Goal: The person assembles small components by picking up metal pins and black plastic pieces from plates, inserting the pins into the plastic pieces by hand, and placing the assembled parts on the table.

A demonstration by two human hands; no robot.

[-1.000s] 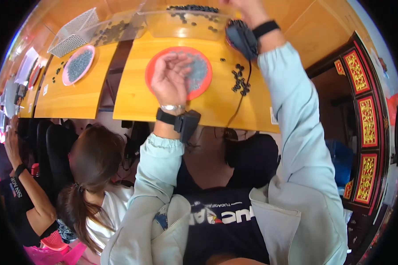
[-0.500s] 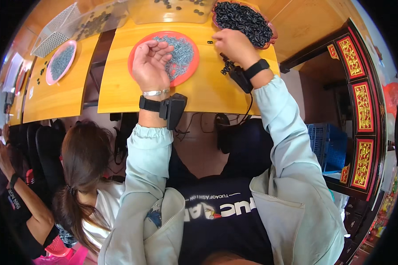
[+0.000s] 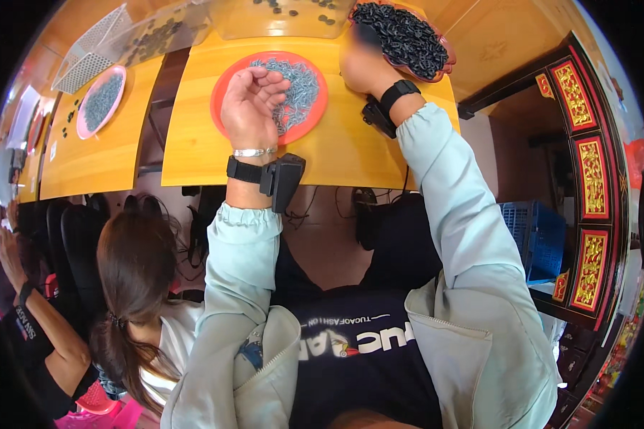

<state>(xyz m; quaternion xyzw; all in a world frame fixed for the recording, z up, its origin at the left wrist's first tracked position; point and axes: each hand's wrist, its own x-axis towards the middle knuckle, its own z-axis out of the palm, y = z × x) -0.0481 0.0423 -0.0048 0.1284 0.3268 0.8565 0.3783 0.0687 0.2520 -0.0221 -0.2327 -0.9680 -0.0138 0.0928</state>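
Observation:
My left hand (image 3: 254, 107) is palm up over the left side of a red round plate (image 3: 220, 86) of small silvery screws (image 3: 298, 91). Its fingers are loosely bent and apart, and nothing shows in the palm. My right hand (image 3: 367, 70) is at the near left edge of a reddish-brown tray (image 3: 447, 64) heaped with small black plastic pieces (image 3: 404, 39). A dark smear covers the right fingers, so their grip is hidden. Both wrists carry black strapped devices.
Clear bins (image 3: 279, 18) with scattered black pieces stand at the back. On the neighbouring table (image 3: 86, 161) are a pink plate (image 3: 101, 104) of screws and a white basket (image 3: 89, 50). Two people sit at my left. A carved cabinet (image 3: 590, 179) stands right.
My right hand has moved back to the black pieces' tray, its fingers now smeared dark. It now covers loose black pieces seen earlier on the table. My left hand has barely moved.

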